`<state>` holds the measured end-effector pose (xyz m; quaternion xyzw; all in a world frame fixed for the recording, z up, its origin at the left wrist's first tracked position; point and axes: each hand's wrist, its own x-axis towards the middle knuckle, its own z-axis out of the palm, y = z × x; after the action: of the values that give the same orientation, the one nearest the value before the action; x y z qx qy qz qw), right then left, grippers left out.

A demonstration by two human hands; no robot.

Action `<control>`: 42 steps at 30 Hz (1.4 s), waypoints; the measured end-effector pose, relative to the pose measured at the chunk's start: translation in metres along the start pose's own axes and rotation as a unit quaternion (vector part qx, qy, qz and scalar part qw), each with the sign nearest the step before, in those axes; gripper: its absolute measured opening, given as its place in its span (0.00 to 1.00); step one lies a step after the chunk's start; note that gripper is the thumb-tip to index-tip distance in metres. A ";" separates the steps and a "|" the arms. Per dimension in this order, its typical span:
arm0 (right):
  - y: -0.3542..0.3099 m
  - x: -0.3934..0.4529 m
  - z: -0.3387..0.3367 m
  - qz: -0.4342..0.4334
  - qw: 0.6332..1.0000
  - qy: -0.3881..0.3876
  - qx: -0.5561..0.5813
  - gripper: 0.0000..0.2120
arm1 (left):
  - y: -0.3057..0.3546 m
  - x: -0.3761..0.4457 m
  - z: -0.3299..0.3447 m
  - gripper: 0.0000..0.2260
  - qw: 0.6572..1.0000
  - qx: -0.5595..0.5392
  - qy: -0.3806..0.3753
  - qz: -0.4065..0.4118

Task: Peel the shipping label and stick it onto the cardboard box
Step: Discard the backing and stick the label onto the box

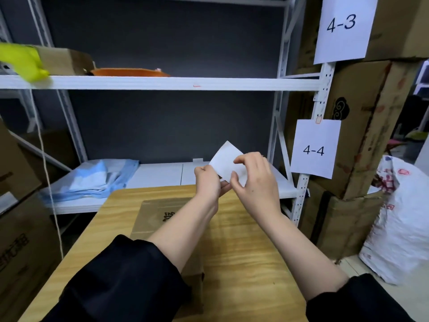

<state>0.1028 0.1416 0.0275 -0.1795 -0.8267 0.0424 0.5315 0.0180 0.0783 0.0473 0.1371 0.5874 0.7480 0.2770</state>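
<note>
Above the cardboard box (160, 219), both hands' fingertips (236, 160) pinch the shipping label (226, 162).

A white metal shelf rack (162, 82) fills the middle of the frame, with a dark gray wall (162, 43) behind it. At the bottom sits a light wooden table (243, 252). On the right, brown boxes (362, 126) are piled high with paper signs (314, 148) reading 4-3 and 4-4, and a big white sack (399, 224) sits on the pale floor (355, 266).
</note>
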 end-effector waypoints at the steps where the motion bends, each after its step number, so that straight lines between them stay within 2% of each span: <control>1: -0.005 0.003 0.007 -0.006 1.000 -0.006 -0.018 0.11 | 0.005 0.003 -0.005 0.18 1.000 0.001 0.007 0.003; 6: -0.028 0.012 0.033 -0.001 0.997 -0.017 -0.071 0.16 | 0.024 0.013 -0.023 0.17 1.000 -0.016 0.015 0.007; 13: -0.047 0.029 0.060 0.006 0.999 -0.014 -0.047 0.14 | 0.043 0.024 -0.046 0.06 0.999 -0.038 -0.011 0.017; 18: -0.057 0.036 0.077 0.011 0.999 -0.014 -0.042 0.13 | 0.047 0.030 -0.063 0.12 0.998 -0.049 -0.045 0.015; 25: -0.065 0.039 0.087 0.050 0.998 -0.031 -0.026 0.04 | 0.049 0.032 -0.072 0.09 0.995 -0.054 -0.081 0.022; 30: -0.065 0.042 0.085 0.098 0.994 -0.024 0.046 0.01 | 0.049 0.029 -0.079 0.16 0.991 -0.089 -0.097 0.014; 32: -0.061 0.046 0.083 0.148 0.980 -0.023 0.133 0.02 | 0.050 0.027 -0.082 0.15 0.992 -0.071 -0.105 0.016; 35: -0.056 0.054 0.081 0.234 0.931 -0.044 0.278 0.02 | 0.051 0.028 -0.088 0.10 0.995 -0.013 -0.091 0.046; 37: -0.054 0.057 0.079 0.275 0.894 -0.060 0.348 0.02 | 0.050 0.031 -0.093 0.05 0.993 0.049 -0.056 0.094; 40: -0.052 0.058 0.077 0.324 0.843 -0.100 0.417 0.01 | 0.049 0.036 -0.103 0.07 0.973 0.153 -0.002 0.171; 42: -0.054 0.058 0.076 0.347 0.816 -0.117 0.446 0.02 | 0.047 0.038 -0.110 0.09 0.963 0.181 -0.002 0.198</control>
<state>-0.0003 0.1200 0.0584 -0.1915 -0.6561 0.6092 0.4022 -0.0827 0.0048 0.0579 0.3002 0.6737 0.6687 0.0945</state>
